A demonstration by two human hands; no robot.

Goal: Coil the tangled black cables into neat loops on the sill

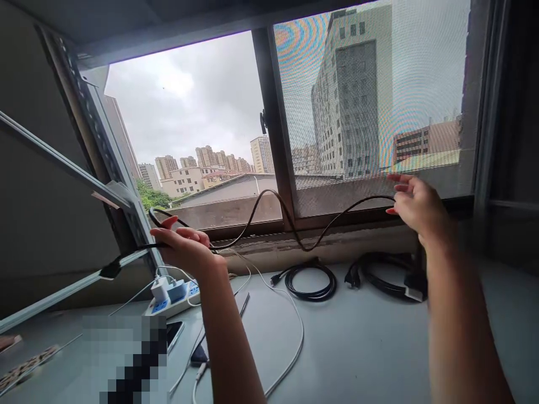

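Observation:
A thin black cable (306,248) hangs in loose waves in the air between my two hands, in front of the window. My left hand (185,246) is closed on a part of it, with a loop bending up over the thumb. From this hand the cable runs left to a black connector (111,270). At the right, my right hand (419,209) pinches the cable between thumb and fingers; the part beyond the grip is hidden by the hand.
On the grey table (349,348) lie a coiled black cable (311,294) and a thicker bundled cable (387,289) with a connector. A power strip (181,303) with chargers, a phone (174,334) and white cords (301,331) are at the left. A metal rack post (122,168) stands beside the window.

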